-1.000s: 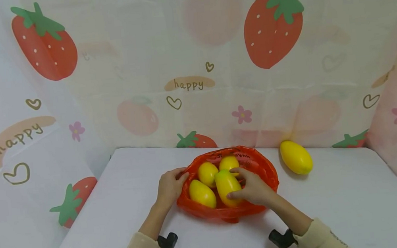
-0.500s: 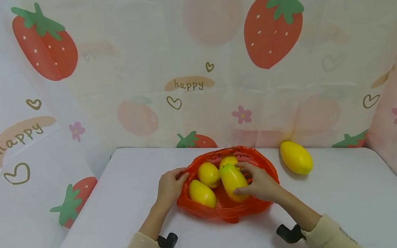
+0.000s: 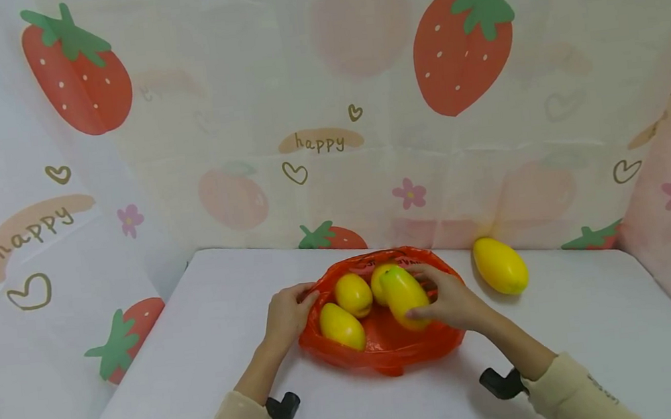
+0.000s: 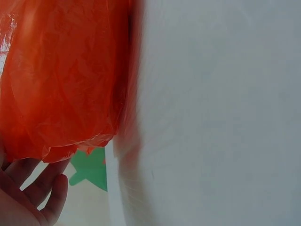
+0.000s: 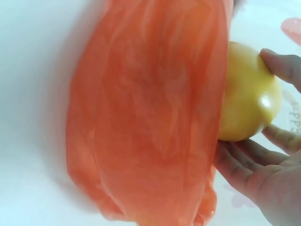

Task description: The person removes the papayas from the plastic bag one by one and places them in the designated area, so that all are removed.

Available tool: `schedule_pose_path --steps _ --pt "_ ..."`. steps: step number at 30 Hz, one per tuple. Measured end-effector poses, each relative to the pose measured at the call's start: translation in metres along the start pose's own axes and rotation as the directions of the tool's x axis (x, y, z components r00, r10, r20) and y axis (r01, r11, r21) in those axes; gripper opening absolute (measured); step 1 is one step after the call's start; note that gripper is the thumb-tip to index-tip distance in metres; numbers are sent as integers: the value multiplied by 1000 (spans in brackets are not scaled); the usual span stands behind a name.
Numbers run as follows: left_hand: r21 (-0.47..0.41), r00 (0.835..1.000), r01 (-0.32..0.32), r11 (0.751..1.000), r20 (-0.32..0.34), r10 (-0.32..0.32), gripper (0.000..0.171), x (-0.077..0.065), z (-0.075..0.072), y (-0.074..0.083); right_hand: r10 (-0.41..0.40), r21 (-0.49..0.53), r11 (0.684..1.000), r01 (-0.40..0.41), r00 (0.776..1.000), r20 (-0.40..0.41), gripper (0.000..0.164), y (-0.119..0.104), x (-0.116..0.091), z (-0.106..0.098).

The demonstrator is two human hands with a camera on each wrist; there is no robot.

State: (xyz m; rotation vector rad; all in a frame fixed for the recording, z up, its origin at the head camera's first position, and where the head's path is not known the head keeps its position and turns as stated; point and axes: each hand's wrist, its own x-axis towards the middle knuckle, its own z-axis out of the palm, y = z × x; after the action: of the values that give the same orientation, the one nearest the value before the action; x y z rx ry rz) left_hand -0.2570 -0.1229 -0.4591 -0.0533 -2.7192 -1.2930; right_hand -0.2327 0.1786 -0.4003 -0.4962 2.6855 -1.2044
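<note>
Gleaming yellow fruit [image 3: 404, 290], smooth, oval, green-tipped

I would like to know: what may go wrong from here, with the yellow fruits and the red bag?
The green-tipped yellow fruit looks smooth and shiny, so it might slip from the right hand.
The red bag is thin and soft; its side could fold inward if the left hand lets go of the rim.
The lone yellow fruit lies unheld near the back of the table and might roll if bumped.
</note>
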Motion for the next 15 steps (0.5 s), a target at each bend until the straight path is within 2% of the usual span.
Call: schedule_pose_path --steps 5,15 --pt "-1 1000 1 1000 2 -1 29 0 0 0 -9 -30 1000 9 1000 -4 76 0 -2 -7" --pt "20 1000 -19 1000 -6 19 28 -1 0 -1 36 -41 998 -36 999 -3 80 5 -1 -18"
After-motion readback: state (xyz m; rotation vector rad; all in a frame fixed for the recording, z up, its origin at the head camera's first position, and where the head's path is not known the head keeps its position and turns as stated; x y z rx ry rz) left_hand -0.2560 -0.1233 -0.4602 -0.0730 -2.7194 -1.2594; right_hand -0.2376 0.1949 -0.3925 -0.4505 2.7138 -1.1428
